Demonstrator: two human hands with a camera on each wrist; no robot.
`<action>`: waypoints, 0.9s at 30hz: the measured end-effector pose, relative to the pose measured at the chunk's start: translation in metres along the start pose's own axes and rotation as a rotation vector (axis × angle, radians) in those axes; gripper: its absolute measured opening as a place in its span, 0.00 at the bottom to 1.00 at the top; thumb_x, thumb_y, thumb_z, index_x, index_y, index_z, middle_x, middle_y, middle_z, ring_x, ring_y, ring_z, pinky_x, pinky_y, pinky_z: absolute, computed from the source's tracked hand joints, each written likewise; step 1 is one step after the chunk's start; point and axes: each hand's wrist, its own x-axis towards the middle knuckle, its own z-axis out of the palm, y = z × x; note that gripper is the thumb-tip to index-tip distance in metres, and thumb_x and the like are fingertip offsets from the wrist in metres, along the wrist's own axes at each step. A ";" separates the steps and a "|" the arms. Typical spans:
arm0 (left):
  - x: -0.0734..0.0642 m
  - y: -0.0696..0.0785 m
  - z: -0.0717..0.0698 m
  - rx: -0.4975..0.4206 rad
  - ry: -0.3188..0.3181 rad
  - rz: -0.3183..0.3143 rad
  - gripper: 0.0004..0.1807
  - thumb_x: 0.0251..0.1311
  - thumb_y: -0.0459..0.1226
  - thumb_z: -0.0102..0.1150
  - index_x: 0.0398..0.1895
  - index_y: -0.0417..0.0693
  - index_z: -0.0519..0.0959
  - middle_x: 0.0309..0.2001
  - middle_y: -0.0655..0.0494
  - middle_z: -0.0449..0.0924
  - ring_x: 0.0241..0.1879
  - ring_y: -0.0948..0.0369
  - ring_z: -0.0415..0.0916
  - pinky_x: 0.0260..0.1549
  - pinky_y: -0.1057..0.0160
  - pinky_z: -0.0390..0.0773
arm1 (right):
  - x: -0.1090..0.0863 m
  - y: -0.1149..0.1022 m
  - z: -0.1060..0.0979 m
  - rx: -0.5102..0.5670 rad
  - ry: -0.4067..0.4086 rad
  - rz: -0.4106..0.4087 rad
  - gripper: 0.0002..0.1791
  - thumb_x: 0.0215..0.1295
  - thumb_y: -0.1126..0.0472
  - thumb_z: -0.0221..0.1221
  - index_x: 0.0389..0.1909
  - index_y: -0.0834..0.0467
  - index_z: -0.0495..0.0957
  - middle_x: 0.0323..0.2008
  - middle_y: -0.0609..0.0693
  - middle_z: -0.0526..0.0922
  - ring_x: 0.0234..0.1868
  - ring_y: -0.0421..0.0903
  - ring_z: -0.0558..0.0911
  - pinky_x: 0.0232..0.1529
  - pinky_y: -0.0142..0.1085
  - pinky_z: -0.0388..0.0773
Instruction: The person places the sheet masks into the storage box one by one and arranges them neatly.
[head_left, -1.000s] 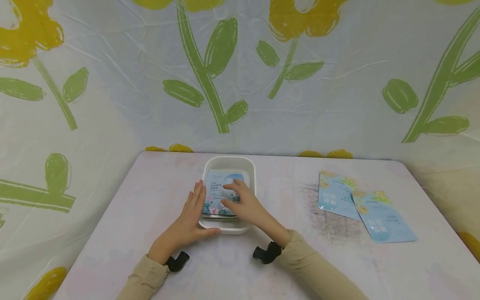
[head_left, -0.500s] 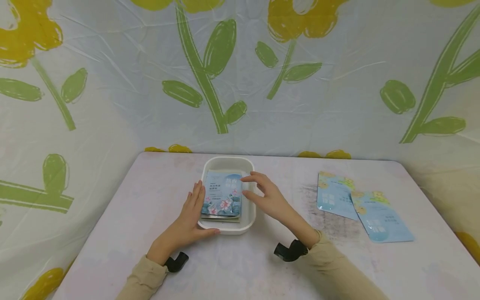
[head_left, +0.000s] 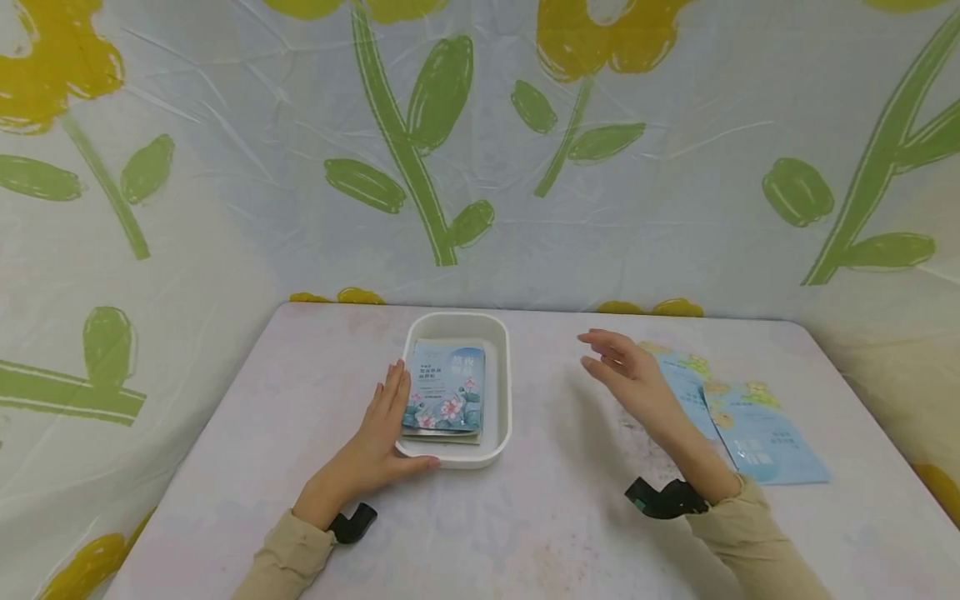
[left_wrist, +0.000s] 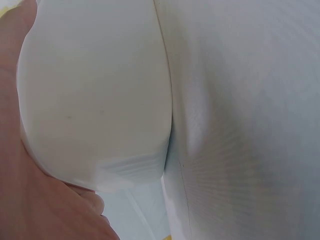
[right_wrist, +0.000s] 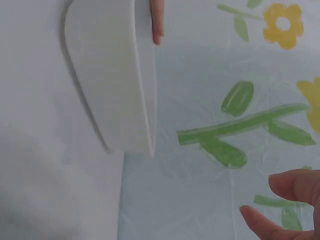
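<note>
A white plastic tray (head_left: 504,400) stands near the middle of the table. Blue sachets printed with pink flowers (head_left: 442,387) lie stacked flat inside it. My left hand (head_left: 367,437) rests along the tray's left rim with straight fingers, its thumb reaching over the front corner. In the left wrist view that hand (left_wrist: 30,200) lies against the tray's outer wall (left_wrist: 95,90). My right hand (head_left: 637,383) hovers right of the tray, fingers loosely bent and holding nothing; thumb and fingers (right_wrist: 262,223) stand apart in the right wrist view. It partly covers a blue sachet with yellow flowers (head_left: 686,392).
A second blue sachet with yellow flowers (head_left: 772,442) overlaps the first on the right side of the table (head_left: 540,533). A flower-printed cloth (head_left: 285,225) hangs behind the table and at its sides.
My right hand has moved from over the sachets in the tray to the right, towards the two loose sachets, carrying nothing. My left hand has stayed at the tray.
</note>
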 end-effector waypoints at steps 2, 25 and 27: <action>0.000 0.000 0.000 0.003 -0.002 -0.002 0.72 0.49 0.66 0.67 0.79 0.38 0.32 0.79 0.44 0.24 0.78 0.51 0.23 0.74 0.58 0.27 | -0.003 0.004 -0.013 -0.018 0.022 0.001 0.23 0.75 0.58 0.55 0.65 0.64 0.70 0.68 0.58 0.68 0.70 0.60 0.65 0.67 0.37 0.67; 0.000 0.001 0.000 -0.005 -0.027 -0.030 0.72 0.49 0.66 0.67 0.79 0.41 0.30 0.79 0.48 0.22 0.78 0.54 0.21 0.75 0.53 0.30 | -0.061 0.097 -0.160 -0.239 0.280 0.233 0.17 0.74 0.53 0.55 0.58 0.57 0.75 0.42 0.32 0.79 0.43 0.28 0.76 0.34 0.22 0.70; 0.000 0.001 0.000 -0.002 -0.024 -0.026 0.72 0.49 0.66 0.67 0.79 0.41 0.30 0.79 0.48 0.22 0.78 0.53 0.22 0.75 0.53 0.29 | -0.066 0.106 -0.168 -0.408 0.260 0.328 0.28 0.72 0.48 0.55 0.61 0.65 0.70 0.46 0.47 0.82 0.46 0.42 0.79 0.38 0.32 0.76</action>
